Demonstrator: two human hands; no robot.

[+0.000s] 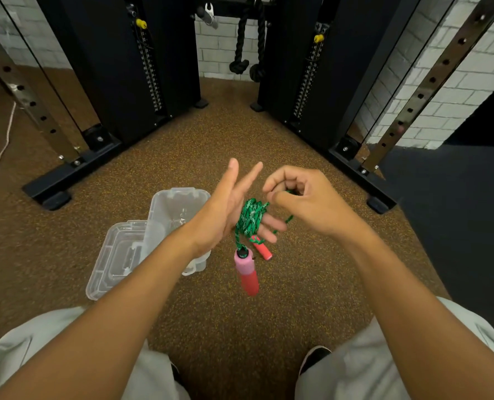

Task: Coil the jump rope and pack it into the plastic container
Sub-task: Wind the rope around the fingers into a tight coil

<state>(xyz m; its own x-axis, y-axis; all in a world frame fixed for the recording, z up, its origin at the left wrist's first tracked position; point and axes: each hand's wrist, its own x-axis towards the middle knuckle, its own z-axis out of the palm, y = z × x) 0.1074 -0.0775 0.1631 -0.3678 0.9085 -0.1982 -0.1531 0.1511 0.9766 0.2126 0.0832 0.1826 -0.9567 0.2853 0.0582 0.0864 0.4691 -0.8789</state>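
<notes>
Above floor: left hand (pixel 225 215) flat-fingered, jump rope (pixel 250 219) coiled around it; handle (pixel 247 274) hangs vertical; right hand (pixel 300 197) pinches strand.

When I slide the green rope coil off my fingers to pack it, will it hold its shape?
Probably not. The green rope looks soft and braided, wound loosely round the left hand, so it may spring open. The dangling pink handle would likely tug loops loose.

Brown speckled floor (pixel 211 134), black gym rack (pixel 110 67), white brick wall (pixel 217 50).
</notes>
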